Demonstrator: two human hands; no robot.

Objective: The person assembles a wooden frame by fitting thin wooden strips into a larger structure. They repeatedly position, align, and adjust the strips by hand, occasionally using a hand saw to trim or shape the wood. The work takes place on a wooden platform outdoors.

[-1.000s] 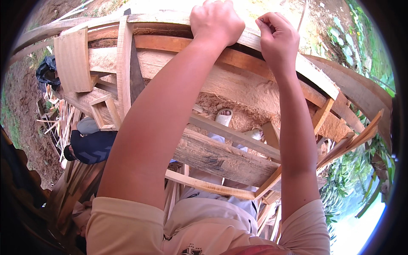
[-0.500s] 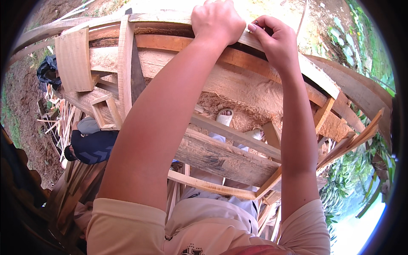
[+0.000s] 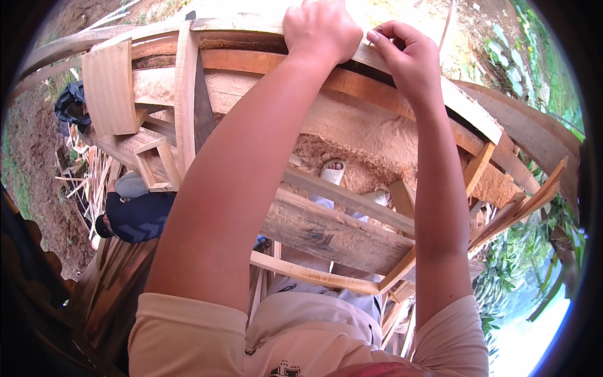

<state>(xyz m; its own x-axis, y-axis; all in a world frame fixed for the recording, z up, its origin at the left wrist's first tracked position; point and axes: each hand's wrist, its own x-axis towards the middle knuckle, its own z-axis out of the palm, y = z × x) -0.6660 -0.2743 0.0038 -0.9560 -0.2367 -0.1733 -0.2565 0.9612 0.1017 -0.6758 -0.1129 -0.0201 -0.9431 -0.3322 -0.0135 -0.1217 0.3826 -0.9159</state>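
Observation:
A long pale wooden board (image 3: 468,107) runs along the top of a wooden frame at the far side. My left hand (image 3: 322,30) is closed over this board at its middle; the fingertips are hidden on its far side. Just right of it, my right hand (image 3: 411,60) pinches a small, thin, dark nail between thumb and forefinger, held at the board's upper face. The nail is mostly covered by the fingers. Below the board lies a reddish-brown rail (image 3: 242,61), part of the same frame.
An upright slat (image 3: 186,94) and a flat wooden panel (image 3: 108,88) stand at the left. Crossbars (image 3: 352,201) and a wide plank (image 3: 333,235) lie between me and the frame. Sawdust (image 3: 370,154) surrounds my feet. Another person (image 3: 141,217) bends down at the left, beside wood scraps.
Almost nothing differs. My right forefinger and thumb have shifted very slightly upward at the nail; my left hand keeps its place on the board.

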